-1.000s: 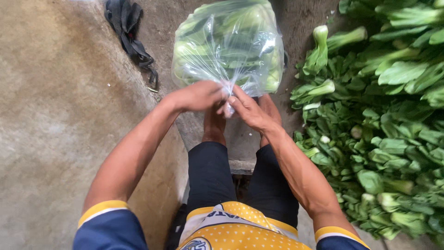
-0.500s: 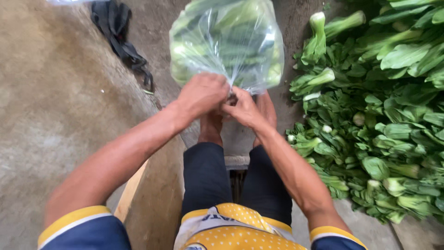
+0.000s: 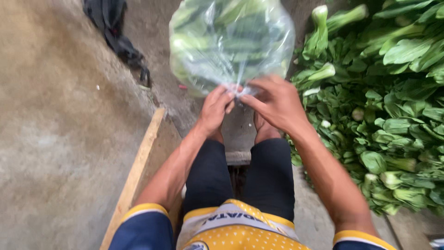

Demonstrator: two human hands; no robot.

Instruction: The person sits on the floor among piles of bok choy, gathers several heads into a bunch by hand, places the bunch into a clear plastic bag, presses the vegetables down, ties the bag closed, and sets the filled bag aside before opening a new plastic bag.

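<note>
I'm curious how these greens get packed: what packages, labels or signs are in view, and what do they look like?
Clear plastic bag: top centre, rounded, bulging with green leafy vegetables, its neck pinched between left hand and right hand.
No separate labels, signs or screens show.

The floor [image 3: 60, 139] is rough, brownish concrete. A big heap of leafy green vegetables [image 3: 388, 115] lies on it along the right side. A dark cloth [image 3: 115, 32] lies crumpled at the top left, and a pale wooden plank [image 3: 136, 171] runs slanted beside the left leg.
</note>
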